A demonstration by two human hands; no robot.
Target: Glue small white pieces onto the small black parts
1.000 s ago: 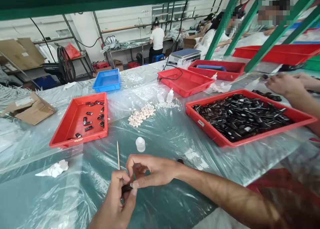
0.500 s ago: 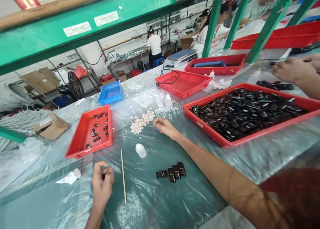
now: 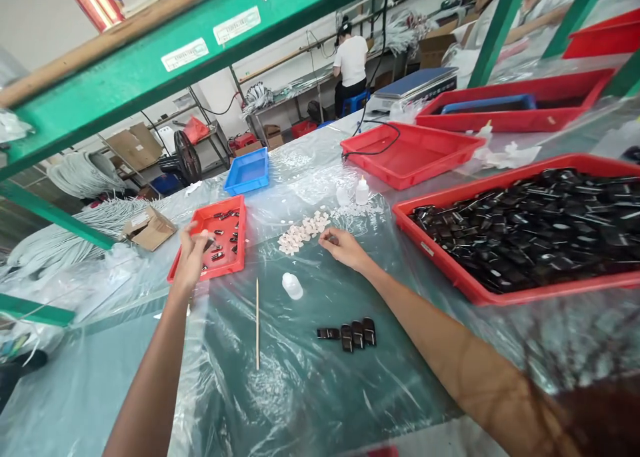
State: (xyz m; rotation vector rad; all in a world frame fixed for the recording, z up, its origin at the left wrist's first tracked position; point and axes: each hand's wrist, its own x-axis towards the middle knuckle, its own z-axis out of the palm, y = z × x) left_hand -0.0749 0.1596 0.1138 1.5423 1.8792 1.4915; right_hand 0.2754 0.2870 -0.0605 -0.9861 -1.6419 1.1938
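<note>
Head view, nearest first: a row of four small glossy black plastic parts [image 3: 347, 334] lies on the clear plastic sheet covering the green bench [image 3: 300, 404], near the middle of the bench's front part. Just to their left a thin wooden stick [image 3: 257, 324] lies pointing away from the front edge, and beyond it a small white plastic bottle [image 3: 293, 286] lies on its side.

Farther in, the right hand [image 3: 344, 247] rests on the sheet with its fingers curled together, their tips at the near end of a loose heap of small pale pink-white pieces [image 3: 303, 229]; whether they pinch one cannot be told. The left hand [image 3: 193, 254] reaches over the near edge of a small red plastic tray [image 3: 235, 260] towards the bench's left side, thumb and forefinger closed on a small dark part [image 3: 209, 238] held above the tray, where several more such parts lie scattered.

At the right edge stands a large red plastic tray [image 3: 450, 270] heaped with black parts. Beyond the heap stands a small white dropper bottle [image 3: 362, 192], then an empty-looking red tray [image 3: 407, 154] with a black cable across it, and a blue plastic tray [image 3: 247, 172] towards the far left. A brown cardboard box [image 3: 149, 227] lies open at the left edge.
</note>
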